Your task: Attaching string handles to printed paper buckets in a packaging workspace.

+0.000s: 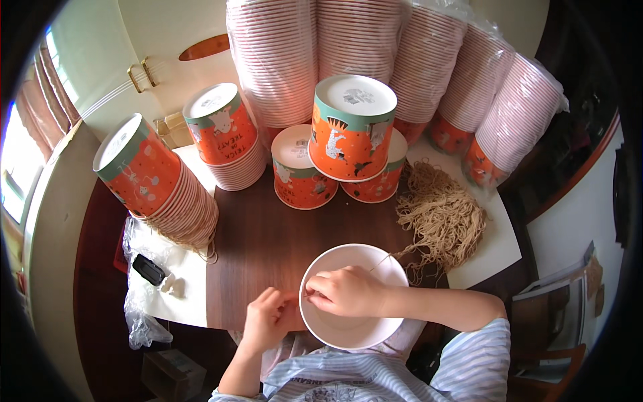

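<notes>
A white-lined paper bucket [362, 328] stands mouth up against my body at the table's near edge. My right hand [348, 291] reaches into it, its bent fingers closed at the inner left wall. Just outside that same wall is my left hand [266, 316], fingers curled and pinched together near the bucket. Whatever either set of fingertips grips is hidden. A thin strand of twine [380, 262] crosses the far right rim and runs from inside the bucket to a loose heap of tan twine [445, 221] on the right.
Upside-down orange buckets, one [351, 144] resting on two others, stand ahead. Two nested stacks [157, 177] [224, 137] are at the left, the nearer with twine hanging on it. Tall plastic-wrapped bucket stacks [271, 60] line the back. A black tray [149, 269] lies left by clear plastic [142, 321].
</notes>
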`<state>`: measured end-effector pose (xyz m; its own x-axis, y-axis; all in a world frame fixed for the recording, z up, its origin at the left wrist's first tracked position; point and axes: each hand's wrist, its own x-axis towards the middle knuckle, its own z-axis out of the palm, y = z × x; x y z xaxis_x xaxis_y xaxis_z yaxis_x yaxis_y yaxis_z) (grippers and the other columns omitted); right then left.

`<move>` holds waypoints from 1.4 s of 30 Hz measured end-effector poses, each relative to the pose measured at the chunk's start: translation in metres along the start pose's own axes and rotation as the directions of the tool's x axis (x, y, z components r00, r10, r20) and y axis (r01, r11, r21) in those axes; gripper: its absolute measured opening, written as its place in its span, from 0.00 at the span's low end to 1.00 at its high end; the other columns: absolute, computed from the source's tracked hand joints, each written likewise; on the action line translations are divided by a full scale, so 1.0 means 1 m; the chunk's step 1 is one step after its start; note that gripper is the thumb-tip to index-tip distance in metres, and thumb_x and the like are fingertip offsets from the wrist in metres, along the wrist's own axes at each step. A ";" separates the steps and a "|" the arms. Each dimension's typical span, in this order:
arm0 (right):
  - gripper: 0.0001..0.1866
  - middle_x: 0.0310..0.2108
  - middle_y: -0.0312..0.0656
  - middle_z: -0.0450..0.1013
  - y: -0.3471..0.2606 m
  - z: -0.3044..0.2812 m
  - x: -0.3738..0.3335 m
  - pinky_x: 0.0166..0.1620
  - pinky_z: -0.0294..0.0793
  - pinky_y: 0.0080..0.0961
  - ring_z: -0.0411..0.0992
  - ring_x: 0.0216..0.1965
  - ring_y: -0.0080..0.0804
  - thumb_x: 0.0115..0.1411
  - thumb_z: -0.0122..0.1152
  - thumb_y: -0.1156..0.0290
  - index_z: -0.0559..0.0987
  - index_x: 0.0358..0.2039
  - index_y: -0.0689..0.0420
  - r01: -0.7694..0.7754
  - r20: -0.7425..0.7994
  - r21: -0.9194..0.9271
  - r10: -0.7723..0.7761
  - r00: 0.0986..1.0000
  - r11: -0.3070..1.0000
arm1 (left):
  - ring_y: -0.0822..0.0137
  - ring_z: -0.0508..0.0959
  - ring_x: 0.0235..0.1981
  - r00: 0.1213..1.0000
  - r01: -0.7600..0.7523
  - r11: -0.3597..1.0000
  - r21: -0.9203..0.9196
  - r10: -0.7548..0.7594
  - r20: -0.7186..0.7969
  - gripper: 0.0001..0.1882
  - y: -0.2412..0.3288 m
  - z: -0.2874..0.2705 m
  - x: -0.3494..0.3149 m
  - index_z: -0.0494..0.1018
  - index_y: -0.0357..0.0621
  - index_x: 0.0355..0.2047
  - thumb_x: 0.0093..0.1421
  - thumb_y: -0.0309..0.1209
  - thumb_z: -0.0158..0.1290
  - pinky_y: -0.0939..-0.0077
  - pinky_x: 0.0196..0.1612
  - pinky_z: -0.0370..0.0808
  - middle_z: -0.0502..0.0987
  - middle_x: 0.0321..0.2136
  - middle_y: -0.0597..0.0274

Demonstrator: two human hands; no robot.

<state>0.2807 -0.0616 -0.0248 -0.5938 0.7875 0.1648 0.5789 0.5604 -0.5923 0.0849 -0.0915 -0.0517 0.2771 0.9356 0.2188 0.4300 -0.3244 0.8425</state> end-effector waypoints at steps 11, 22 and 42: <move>0.15 0.13 0.34 0.67 0.079 -0.136 -0.064 0.22 0.64 0.19 0.64 0.16 0.20 0.45 0.66 0.54 0.79 0.27 0.51 -0.521 0.022 -0.017 0.522 0.853 0.853 | 0.60 0.75 0.34 0.973 0.163 0.571 -0.805 -0.229 0.034 0.04 -0.041 -0.030 -0.004 0.68 0.36 0.17 0.40 0.21 0.43 0.74 0.36 0.73 0.74 0.28 0.50; 0.13 0.35 0.40 0.71 0.035 -0.083 -0.036 0.46 0.67 0.33 0.69 0.40 0.37 0.47 0.62 0.67 0.75 0.35 0.55 0.121 -0.158 -0.231 -0.160 0.974 0.965 | 0.54 0.74 0.40 0.999 0.035 0.276 -0.961 -0.013 0.033 0.04 -0.034 -0.025 0.006 0.67 0.40 0.17 0.44 0.26 0.43 0.60 0.52 0.62 0.76 0.30 0.47; 0.09 0.25 0.44 0.70 -0.015 -0.038 0.007 0.28 0.68 0.34 0.71 0.25 0.42 0.51 0.50 0.79 0.69 0.34 0.57 0.109 -0.021 0.340 -0.108 0.994 0.934 | 0.81 0.71 0.32 0.947 0.232 0.696 -0.680 -0.001 0.322 0.09 0.008 -0.015 0.032 0.71 0.34 0.38 0.55 0.20 0.52 0.88 0.37 0.68 0.74 0.32 0.66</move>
<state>0.2893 -0.0543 0.0155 -0.6409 0.7275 0.2448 0.2857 0.5221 -0.8036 0.0838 -0.0616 -0.0307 0.5383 0.8414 0.0480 -0.2210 0.0859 0.9715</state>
